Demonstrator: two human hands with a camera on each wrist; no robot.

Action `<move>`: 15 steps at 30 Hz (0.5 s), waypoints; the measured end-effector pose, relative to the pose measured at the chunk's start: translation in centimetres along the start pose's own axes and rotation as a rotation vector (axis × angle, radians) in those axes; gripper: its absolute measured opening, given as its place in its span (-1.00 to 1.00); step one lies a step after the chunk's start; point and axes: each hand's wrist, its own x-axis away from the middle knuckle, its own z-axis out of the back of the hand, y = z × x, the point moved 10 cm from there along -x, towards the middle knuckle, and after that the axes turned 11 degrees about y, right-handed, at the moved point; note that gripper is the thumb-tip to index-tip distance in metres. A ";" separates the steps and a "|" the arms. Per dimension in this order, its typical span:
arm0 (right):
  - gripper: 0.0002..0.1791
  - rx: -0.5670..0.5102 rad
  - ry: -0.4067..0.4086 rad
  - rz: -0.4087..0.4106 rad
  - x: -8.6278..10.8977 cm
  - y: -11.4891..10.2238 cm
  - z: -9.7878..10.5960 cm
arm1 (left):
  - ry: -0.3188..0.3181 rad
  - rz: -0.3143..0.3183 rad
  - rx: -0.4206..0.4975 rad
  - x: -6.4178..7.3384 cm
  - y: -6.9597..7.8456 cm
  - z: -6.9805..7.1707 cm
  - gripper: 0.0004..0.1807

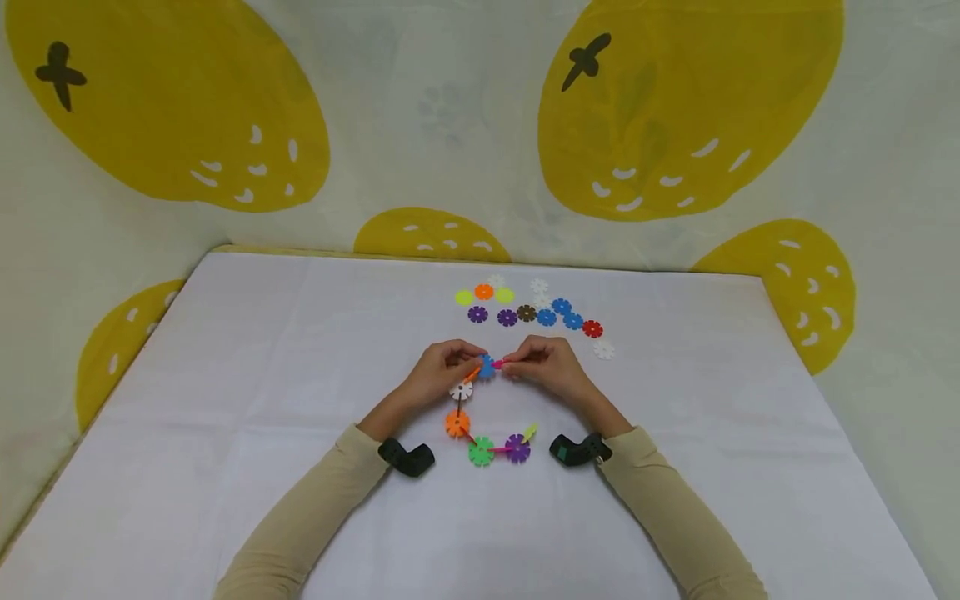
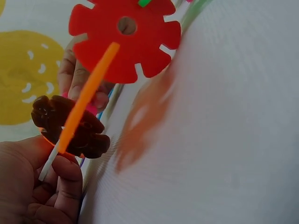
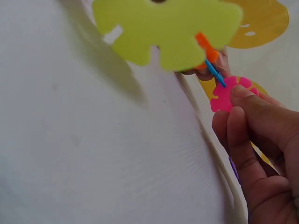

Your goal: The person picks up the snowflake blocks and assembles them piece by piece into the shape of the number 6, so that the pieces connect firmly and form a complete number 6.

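Pinching a notched pink disc (image 3: 222, 99) — right hand (image 1: 551, 367); gripping its multicoloured chain (image 1: 452, 427) — left hand (image 1: 441, 368).

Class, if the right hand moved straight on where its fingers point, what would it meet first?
Probably the blue disc, just beyond the pink disc the right hand pinches; depth is unclear.

Yellow-patterned cloth (image 1: 435, 158) hangs behind the white table (image 1: 750, 400).
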 end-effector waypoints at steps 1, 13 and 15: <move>-0.92 0.000 0.008 0.008 -0.1 0.2 0.1 | 0.004 0.002 0.009 0.0 0.0 0.0 -0.74; -0.92 0.012 0.028 0.055 -0.8 2.9 0.3 | 0.015 0.008 -0.004 0.0 0.2 0.1 -0.76; -0.91 0.007 0.013 0.073 -0.6 2.6 0.2 | 0.014 0.003 -0.021 0.0 0.2 0.0 -0.77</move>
